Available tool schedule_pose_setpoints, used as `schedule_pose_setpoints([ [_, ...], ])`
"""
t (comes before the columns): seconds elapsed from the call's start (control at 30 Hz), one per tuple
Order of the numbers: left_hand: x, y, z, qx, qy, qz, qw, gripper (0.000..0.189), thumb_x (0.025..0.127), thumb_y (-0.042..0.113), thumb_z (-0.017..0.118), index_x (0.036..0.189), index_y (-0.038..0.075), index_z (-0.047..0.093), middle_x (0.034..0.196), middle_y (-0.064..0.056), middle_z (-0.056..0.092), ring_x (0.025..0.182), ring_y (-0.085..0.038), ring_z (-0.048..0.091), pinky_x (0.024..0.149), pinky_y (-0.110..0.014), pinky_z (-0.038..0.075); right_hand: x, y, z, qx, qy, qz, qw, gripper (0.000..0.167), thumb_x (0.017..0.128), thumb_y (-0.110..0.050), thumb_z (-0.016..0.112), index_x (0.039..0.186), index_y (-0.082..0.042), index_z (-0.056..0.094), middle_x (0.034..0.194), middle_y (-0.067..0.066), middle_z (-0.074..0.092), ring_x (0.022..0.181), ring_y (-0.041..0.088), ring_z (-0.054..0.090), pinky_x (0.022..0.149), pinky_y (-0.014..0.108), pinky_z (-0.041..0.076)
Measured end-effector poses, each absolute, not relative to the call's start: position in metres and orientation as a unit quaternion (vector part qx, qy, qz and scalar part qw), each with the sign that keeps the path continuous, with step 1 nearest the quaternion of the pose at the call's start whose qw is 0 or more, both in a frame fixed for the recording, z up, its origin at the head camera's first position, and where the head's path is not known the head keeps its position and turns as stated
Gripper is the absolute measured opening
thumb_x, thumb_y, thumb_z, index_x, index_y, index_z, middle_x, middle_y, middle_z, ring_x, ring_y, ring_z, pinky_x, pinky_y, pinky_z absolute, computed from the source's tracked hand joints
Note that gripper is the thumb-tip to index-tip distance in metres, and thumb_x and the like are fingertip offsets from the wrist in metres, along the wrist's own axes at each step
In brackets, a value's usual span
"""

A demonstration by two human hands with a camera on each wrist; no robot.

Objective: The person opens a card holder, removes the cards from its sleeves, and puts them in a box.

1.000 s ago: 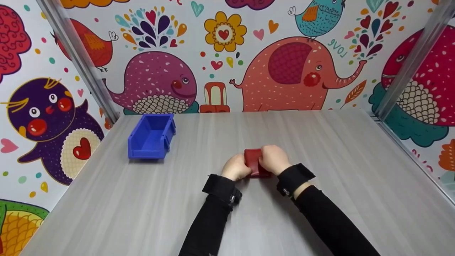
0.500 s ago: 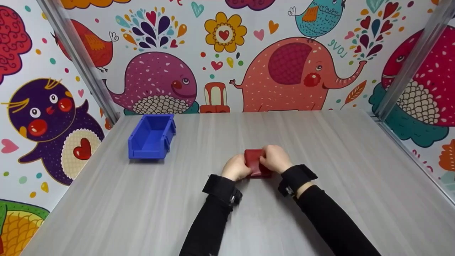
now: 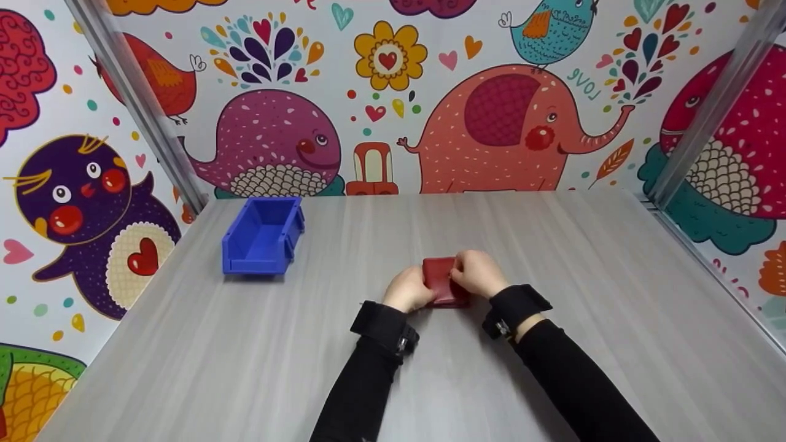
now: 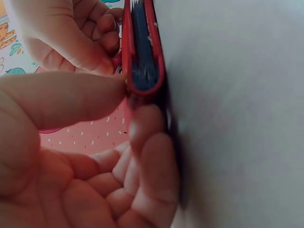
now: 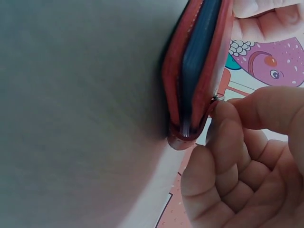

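Note:
A small red card wallet (image 3: 438, 277) lies on the table in front of me. My left hand (image 3: 408, 290) holds its left side, with the thumb on top and the fingers at the lower edge. In the left wrist view the wallet (image 4: 127, 38) is seen end-on, dark blue sleeves between its red covers. My right hand (image 3: 481, 274) is at the right side. The right wrist view shows its thumb and index finger pinching a short red strap (image 5: 213, 108) with a metal snap, which wraps round the wallet's end.
A blue open-front plastic bin (image 3: 261, 239) stands at the back left of the grey table (image 3: 344, 368). Cartoon-printed panels (image 3: 381, 123) rise behind and at both sides, with metal posts (image 3: 138, 104) at the corners.
My right hand has shifted slightly to the right, so more of the wallet's top shows. The left hand and the wallet have stayed in place.

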State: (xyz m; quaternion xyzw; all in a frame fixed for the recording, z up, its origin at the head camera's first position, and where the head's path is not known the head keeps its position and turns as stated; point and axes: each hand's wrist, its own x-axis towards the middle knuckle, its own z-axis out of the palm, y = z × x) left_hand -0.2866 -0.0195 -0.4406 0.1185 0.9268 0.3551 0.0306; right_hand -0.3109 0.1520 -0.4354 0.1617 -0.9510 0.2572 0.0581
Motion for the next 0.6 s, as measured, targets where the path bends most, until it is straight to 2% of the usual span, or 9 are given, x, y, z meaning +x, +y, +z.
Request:
schedule_pose_setpoints([
  [0.2,-0.286,-0.020,-0.439,0.119,0.927,0.355,0.031,0.013,0.078,0.006,0.070,0.086,-0.002,0.065,0.071,0.001,0.052,0.063,-0.016,0.046,0.061,-0.031,0.040,-0.311,0.154,-0.436,0.154,-0.951,0.262,0.054,0.014,0.085,-0.008,0.066,0.073,-0.004,0.060,0.064,0.001,0.053,0.060,0.018,0.049,0.058,0.032,0.041],
  [0.43,-0.284,-0.019,-0.439,0.115,0.926,0.359,0.031,0.017,0.079,0.008,0.072,0.090,-0.001,0.065,0.078,-0.002,0.059,0.068,-0.018,0.051,0.068,-0.034,0.046,-0.310,0.159,-0.434,0.154,-0.950,0.266,0.056,0.013,0.086,-0.008,0.066,0.075,-0.005,0.059,0.065,0.002,0.053,0.061,0.019,0.050,0.058,0.033,0.040],
  [0.6,-0.285,-0.020,-0.438,0.123,0.923,0.365,0.028,0.016,0.078,0.008,0.072,0.090,-0.001,0.067,0.077,-0.002,0.059,0.068,-0.017,0.051,0.069,-0.035,0.047,-0.308,0.166,-0.432,0.147,-0.950,0.267,0.072,0.009,0.084,-0.006,0.064,0.079,-0.005,0.057,0.068,0.004,0.054,0.063,0.021,0.050,0.060,0.035,0.041],
])
